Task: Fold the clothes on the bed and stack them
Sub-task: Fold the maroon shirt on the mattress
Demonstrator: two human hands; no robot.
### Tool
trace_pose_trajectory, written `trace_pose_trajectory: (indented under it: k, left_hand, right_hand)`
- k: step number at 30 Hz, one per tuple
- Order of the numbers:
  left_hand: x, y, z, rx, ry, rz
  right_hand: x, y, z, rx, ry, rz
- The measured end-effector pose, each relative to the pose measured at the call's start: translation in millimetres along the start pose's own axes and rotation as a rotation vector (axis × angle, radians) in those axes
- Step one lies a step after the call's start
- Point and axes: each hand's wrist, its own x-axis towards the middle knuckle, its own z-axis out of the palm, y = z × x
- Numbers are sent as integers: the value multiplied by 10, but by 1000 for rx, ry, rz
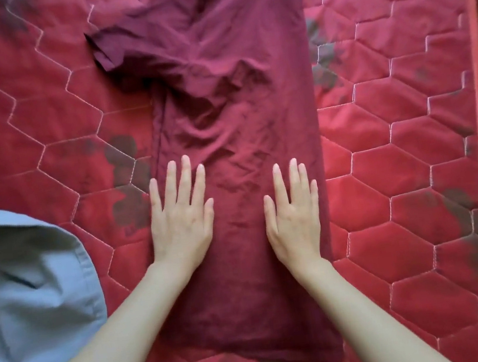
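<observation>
The dark maroon cotton shirt (224, 127) lies lengthwise down the middle of the red hexagon-quilted mattress (412, 156), its long axis running from the near edge to the far edge. The left hand (180, 216) and right hand (293, 213) press flat on it, fingers straight, gripping nothing. The unfolded sleeve lies ahead, toward the left hand's side, while a pale blue garment (31, 286) waits at the mattress's left edge

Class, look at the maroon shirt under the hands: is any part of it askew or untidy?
Yes. The shirt's sleeve sticks out crumpled at upper left, unfolded, and wrinkles bunch beyond both flat hands.
</observation>
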Motion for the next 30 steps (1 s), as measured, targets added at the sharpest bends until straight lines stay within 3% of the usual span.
trace_pose_trajectory:
  k: [3,7,12,19,25,27,30]
  left_hand:
    - [831,175,-64,11,88,101]
    - [1608,227,20,49,14,111]
    - [1649,-282,171,-7,1,-131]
    - [1342,-558,-5,-142,17,-168]
    - [1629,-1084,-339,-410,429,-476]
    - [1919,-1328,-456,-535,411,-538]
    - [2352,-1625,-555,-609,163,-540]
  right_hand:
    - [940,-228,9,17,50,-41]
    - [1776,-315,151,-104,-45,-100]
    - [1708,66,291,-151,-78,2]
    - [1569,-2,145,-38,-16,61]
    - [2083,-817,-20,223,106,-344]
    - [2255,-1139,-23,240,79,-436]
    - [2423,-1478,27,185,-56,-489]
